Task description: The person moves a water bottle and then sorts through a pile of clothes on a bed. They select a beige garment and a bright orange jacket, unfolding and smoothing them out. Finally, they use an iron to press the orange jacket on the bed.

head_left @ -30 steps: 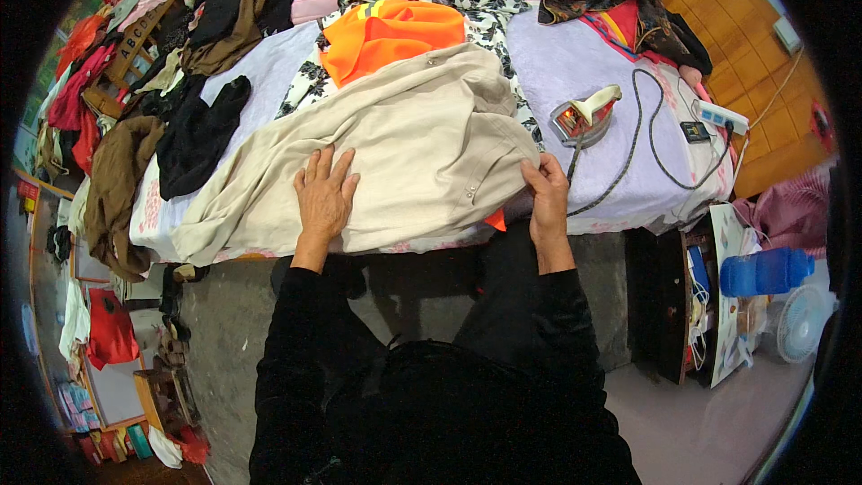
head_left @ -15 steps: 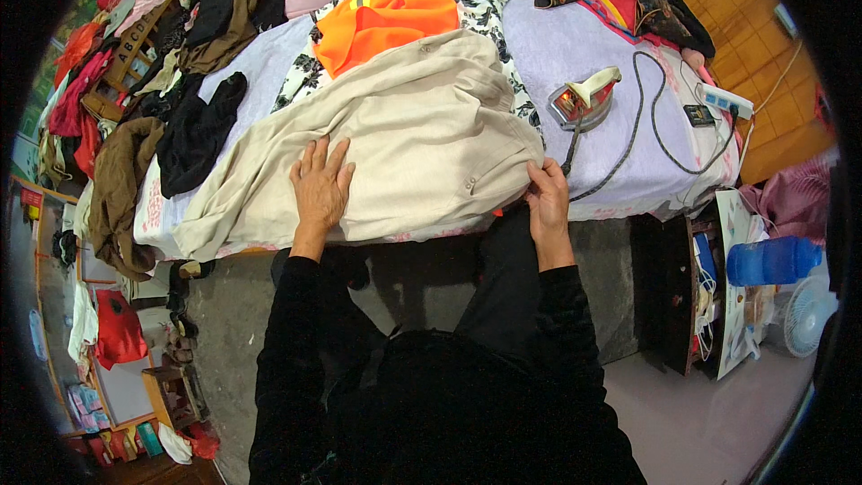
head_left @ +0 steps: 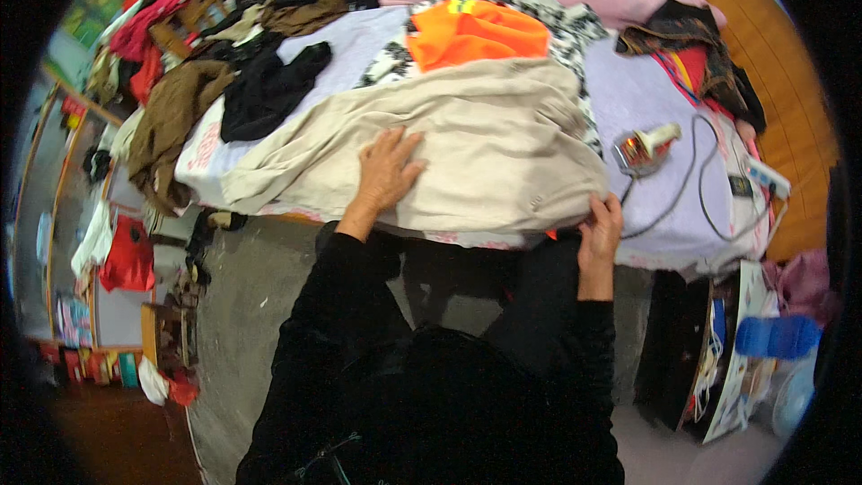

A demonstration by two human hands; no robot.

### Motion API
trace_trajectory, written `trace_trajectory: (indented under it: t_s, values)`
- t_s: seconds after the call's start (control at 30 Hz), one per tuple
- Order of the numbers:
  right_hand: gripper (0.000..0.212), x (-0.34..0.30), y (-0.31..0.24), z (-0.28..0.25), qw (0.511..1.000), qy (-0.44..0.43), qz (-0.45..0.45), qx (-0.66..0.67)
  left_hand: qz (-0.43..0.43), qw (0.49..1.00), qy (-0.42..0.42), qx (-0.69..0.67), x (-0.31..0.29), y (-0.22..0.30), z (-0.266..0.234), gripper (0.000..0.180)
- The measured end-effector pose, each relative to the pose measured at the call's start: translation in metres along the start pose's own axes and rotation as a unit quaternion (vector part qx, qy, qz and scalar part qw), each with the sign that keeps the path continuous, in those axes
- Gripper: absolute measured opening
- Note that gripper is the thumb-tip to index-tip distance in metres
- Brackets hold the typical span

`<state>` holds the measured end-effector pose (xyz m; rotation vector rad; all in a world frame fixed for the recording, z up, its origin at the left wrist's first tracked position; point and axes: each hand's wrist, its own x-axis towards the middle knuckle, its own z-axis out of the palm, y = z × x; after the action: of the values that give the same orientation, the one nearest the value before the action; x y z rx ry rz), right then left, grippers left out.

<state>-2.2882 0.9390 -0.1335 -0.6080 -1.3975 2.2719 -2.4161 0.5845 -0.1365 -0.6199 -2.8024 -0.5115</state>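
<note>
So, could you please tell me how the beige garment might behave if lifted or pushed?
Lifted, the beige garment would probably flop and droop, judging by its soft wrinkles. Pushed, it would likely bunch rather than roll, as it lies spread out.

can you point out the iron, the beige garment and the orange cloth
iron [head_left: 641,155]: head view, on its body below the handle
beige garment [head_left: 467,148]: head view, middle of its spread fabric
orange cloth [head_left: 480,38]: head view, middle of its visible part
</note>
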Motion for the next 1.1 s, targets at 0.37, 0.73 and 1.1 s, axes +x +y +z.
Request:
trace_trajectory:
  t_s: [0.37,0.73,1.1]
  values:
    - [0.046,-0.067,-0.091,0.062,0.958,-0.176,-0.032,0.222,-0.097,0.99,0.1,0.014,-0.094,0.003,-0.039,0.096]
    - [0.052,-0.122,-0.109,-0.008,0.94,-0.236,-0.076,0.233,-0.168,0.974,0.118,-0.097,-0.035,-0.037,-0.055,0.036]
    - [0.044,-0.104,-0.086,0.086,0.927,-0.273,-0.086,-0.24,-0.076,0.687,0.148,-0.707,-0.11,-0.036,-0.148,0.025]
